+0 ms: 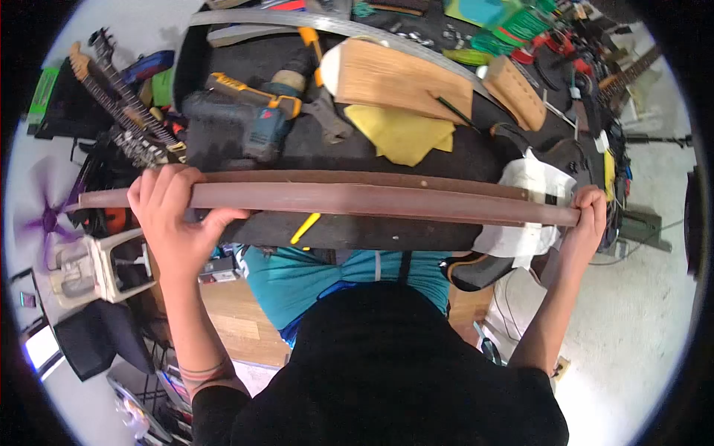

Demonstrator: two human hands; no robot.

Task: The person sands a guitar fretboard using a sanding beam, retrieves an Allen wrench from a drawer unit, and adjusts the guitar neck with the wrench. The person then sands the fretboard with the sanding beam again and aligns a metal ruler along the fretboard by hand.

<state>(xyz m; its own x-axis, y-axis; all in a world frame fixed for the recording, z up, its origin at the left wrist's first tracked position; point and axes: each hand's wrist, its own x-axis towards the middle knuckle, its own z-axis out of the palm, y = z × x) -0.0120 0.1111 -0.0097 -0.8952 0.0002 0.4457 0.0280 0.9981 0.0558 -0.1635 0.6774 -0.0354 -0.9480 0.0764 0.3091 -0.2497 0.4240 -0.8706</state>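
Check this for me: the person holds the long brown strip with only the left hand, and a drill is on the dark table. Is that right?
Not quite: it isn't only the left hand. The head view shows the right hand holding the long brown strip too. A drill is on the dark table.

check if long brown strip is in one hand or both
In both: left hand grips the long brown strip near one end, right hand the other.

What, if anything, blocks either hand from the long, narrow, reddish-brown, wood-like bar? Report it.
Nothing visible: the left hand grips the bar near its left end, and the right hand holds its right end.
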